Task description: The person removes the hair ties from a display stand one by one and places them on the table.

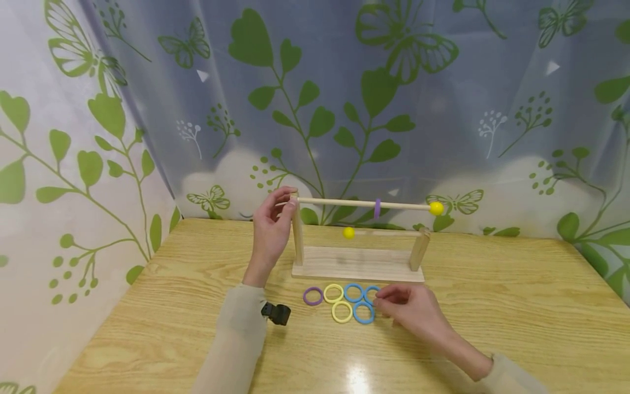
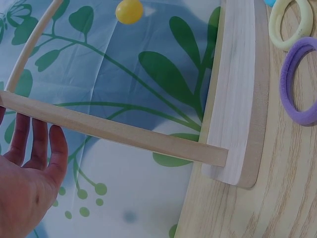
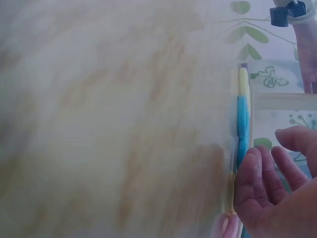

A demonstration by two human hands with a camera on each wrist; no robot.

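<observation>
A wooden stand [image 1: 358, 265] with two horizontal rods at different heights stands near the back of the table. My left hand [image 1: 273, 221] grips the top of its tall left post [image 2: 119, 130], thumb in front and fingers behind. A purple ring [image 1: 377, 208] hangs on the upper rod [image 1: 339, 202], which ends in a yellow ball [image 1: 436, 208]. In front of the base lie a purple ring [image 1: 306, 301], two yellow rings and several blue rings [image 1: 363, 321]. My right hand [image 1: 415, 312] has its fingertips at the rightmost blue ring [image 1: 370, 288], thumb apart from the fingers in the right wrist view.
The lower rod [image 1: 386, 233] points left from the short right post [image 1: 420, 250] and carries a yellow ball [image 1: 349, 233] at its tip. A leaf-patterned curtain [image 1: 315, 109] hangs right behind the wood-grain table [image 1: 197, 262]. A black wrist camera [image 1: 277, 313] sits on the left wrist.
</observation>
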